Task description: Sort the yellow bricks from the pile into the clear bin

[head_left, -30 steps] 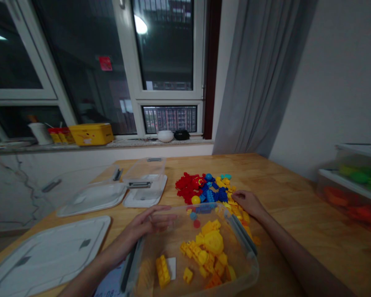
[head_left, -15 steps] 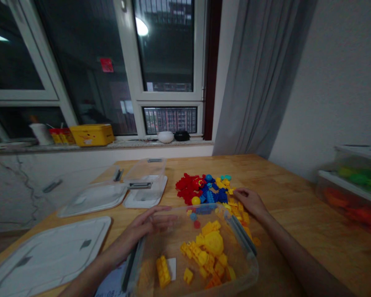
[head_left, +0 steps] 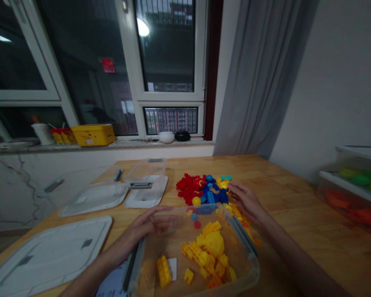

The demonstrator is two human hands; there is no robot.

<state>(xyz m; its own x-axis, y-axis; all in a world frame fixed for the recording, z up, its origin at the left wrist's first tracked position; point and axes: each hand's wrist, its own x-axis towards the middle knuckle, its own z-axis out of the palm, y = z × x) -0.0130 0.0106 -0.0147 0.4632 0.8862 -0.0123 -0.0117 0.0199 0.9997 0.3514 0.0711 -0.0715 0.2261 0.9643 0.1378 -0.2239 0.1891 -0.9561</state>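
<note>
My R hand (head_left: 245,202) is over the table, palm down-ish, fingers bent twd the pile; tips are a bit dark & small, so I can't really tell if they're pinching a piece. Yellow bricks (head_left: 239,213) lie right under & just nearside of it, more yellow at the tips. Dk blue pieces (head_left: 223,194) are just L of the fingertips, red pieces (head_left: 187,187) farther L, yellow ball (head_left: 196,201) at the red's near edge. Teal bits (head_left: 226,177) sit just beyond the tips.

My L hand (head_left: 150,220) has its fingers out long, slightly apart, at the far-L corner of the clear bin (head_left: 254,270). Bin's nearside of both hands, w/ yellow blocks (head_left: 214,243) inside, R & nearside of my L hand. White lid (head_left: 55,251) is L of that hand; stacked boxes (head_left: 330,181) are well R of my R.
</note>
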